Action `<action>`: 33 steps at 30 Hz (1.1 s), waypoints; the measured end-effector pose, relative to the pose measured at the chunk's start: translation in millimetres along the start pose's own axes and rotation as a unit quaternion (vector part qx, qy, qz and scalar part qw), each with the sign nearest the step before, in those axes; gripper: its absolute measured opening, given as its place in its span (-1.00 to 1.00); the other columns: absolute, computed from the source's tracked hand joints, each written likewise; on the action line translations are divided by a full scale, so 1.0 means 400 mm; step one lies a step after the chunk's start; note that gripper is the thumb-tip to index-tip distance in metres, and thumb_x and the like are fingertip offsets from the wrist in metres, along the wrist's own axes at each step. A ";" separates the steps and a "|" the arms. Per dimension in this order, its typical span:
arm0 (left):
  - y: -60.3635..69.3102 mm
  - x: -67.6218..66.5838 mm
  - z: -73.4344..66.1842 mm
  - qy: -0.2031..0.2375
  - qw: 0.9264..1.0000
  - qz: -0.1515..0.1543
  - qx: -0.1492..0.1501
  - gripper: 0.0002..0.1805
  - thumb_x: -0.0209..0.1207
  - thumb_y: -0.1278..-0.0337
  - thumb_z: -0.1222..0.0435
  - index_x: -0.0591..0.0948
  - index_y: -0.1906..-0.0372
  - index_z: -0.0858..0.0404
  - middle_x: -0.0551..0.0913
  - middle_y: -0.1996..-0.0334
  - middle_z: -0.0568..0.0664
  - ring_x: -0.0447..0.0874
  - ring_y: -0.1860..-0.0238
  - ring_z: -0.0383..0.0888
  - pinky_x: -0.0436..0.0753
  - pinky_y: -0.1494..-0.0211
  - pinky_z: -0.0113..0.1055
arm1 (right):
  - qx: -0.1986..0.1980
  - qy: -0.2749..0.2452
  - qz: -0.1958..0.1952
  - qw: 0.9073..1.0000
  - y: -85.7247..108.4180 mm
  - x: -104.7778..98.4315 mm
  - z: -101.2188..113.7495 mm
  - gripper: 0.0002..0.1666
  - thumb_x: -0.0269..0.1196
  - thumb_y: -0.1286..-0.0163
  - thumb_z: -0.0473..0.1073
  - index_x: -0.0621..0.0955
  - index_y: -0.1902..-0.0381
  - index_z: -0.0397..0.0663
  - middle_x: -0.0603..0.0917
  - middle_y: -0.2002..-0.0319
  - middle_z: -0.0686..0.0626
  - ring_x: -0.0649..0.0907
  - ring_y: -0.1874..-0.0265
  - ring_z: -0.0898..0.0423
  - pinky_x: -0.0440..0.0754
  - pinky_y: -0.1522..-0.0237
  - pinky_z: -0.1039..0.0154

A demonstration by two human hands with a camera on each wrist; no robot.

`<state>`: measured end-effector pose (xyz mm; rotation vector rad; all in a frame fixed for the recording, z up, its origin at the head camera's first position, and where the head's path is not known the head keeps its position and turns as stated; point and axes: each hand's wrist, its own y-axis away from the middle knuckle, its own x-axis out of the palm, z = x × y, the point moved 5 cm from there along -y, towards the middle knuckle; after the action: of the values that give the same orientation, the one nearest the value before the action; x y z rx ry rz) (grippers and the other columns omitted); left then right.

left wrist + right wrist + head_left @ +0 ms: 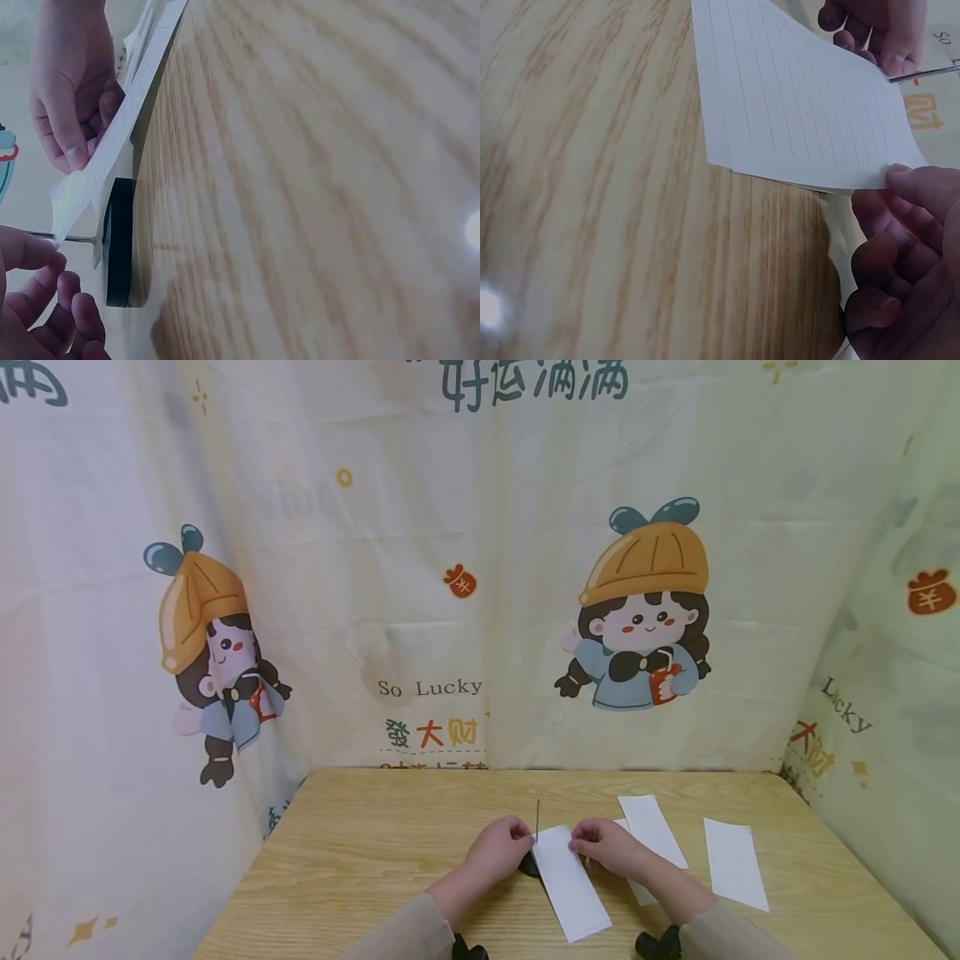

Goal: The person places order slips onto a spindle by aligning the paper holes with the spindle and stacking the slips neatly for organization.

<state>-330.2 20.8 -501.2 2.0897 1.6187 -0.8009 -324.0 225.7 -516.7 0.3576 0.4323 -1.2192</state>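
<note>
A bill spike with a black round base (120,244) and a thin upright metal rod (537,818) stands on the table. My left hand (501,847) pinches the upper left corner of a white lined paper slip (573,885) right at the rod. In the left wrist view the rod shows on both sides of that corner, above the base. My right hand (609,845) pinches the slip's upper right corner between thumb and index finger (919,184). The slip is held tilted, and partly hides the base in the head view.
To the right lie more white slips: one (652,831) overlapping another (641,893) partly under my right forearm, and a separate one (738,864). The wooden table (375,860) ends at a printed cloth backdrop (420,635).
</note>
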 end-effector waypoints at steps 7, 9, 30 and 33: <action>0.001 -0.001 -0.002 -0.013 1.000 0.002 -0.002 -0.87 0.26 -0.26 0.19 0.60 0.37 0.10 0.53 0.45 -0.19 0.44 0.44 -0.21 0.47 0.32 -0.27 | 0.007 0.020 -0.007 1.000 0.001 0.004 -0.007 -0.86 0.28 -0.40 -0.17 0.60 0.29 -0.14 0.55 0.54 0.03 0.45 0.62 0.15 0.39 0.60 0.33; -0.001 0.001 0.000 -0.020 1.000 0.000 -0.004 -0.87 0.27 -0.25 0.18 0.60 0.38 0.09 0.53 0.46 -0.19 0.43 0.45 -0.22 0.46 0.33 -0.29 | 0.008 0.028 -0.010 1.000 0.001 0.005 -0.005 -0.86 0.28 -0.39 -0.18 0.59 0.30 -0.14 0.55 0.52 0.04 0.46 0.60 0.14 0.41 0.58 0.32; 0.003 0.001 -0.003 -0.081 0.997 0.002 0.009 -0.79 0.29 -0.17 0.20 0.54 0.51 0.09 0.48 0.57 -0.19 0.39 0.53 -0.22 0.40 0.43 -0.30 | 0.037 0.123 -0.038 0.991 0.001 0.005 0.015 -0.84 0.38 -0.28 -0.19 0.61 0.44 -0.06 0.53 0.54 0.07 0.48 0.50 0.12 0.43 0.42 0.24; 0.002 0.002 -0.003 -0.091 0.996 0.002 0.009 -0.78 0.30 -0.16 0.19 0.52 0.52 0.08 0.47 0.57 -0.19 0.39 0.55 -0.22 0.39 0.46 -0.31 | 0.043 0.130 -0.037 0.990 0.001 0.007 0.011 -0.84 0.39 -0.28 -0.19 0.61 0.45 -0.06 0.52 0.55 0.07 0.48 0.51 0.13 0.44 0.43 0.24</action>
<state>-329.0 22.0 -500.7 1.9684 1.5153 -0.9762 -322.3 221.2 -514.2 0.5826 0.6228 -1.2701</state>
